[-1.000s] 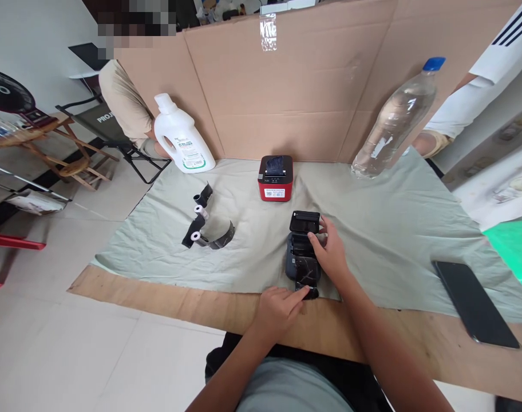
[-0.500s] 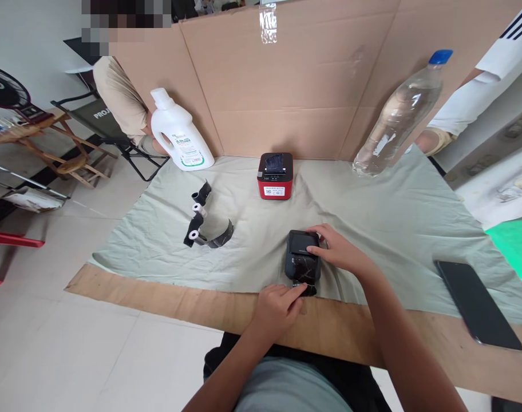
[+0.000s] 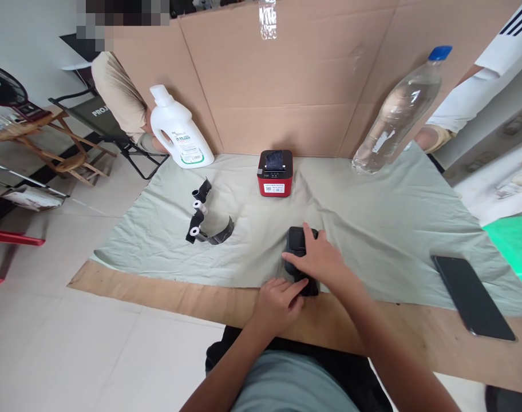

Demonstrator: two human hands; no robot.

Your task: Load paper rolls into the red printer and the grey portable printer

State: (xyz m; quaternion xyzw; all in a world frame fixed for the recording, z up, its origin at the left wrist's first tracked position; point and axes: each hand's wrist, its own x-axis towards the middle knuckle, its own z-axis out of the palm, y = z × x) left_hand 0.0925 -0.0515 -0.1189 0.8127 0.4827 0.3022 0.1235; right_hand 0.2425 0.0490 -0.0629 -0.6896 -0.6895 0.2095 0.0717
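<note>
A small black label printer (image 3: 295,240) lies near the table's front edge, a dark label strip (image 3: 311,288) coming out of its near end. Across the printer spreads my right hand (image 3: 323,257), thumb at its left side and fingers over its top and right side, closed on it. My left hand (image 3: 278,300) is at the near end, its index finger stretched onto the strip and its other fingers curled. Most of the printer's lid is hidden under my right hand. Farther back stands a red and black printer (image 3: 276,187) with a dark label in its top slot.
Several label rolls (image 3: 200,207) with unrolled dark strips lie to the left. A white detergent bottle (image 3: 188,137) and a clear plastic bottle (image 3: 398,117) stand before a cardboard panel (image 3: 287,74). A black phone (image 3: 473,297) lies at right. Two people sit behind the panel.
My right hand has shifted left from the printer's right edge to across its top, covering the lid. My left index finger stays at the strip.
</note>
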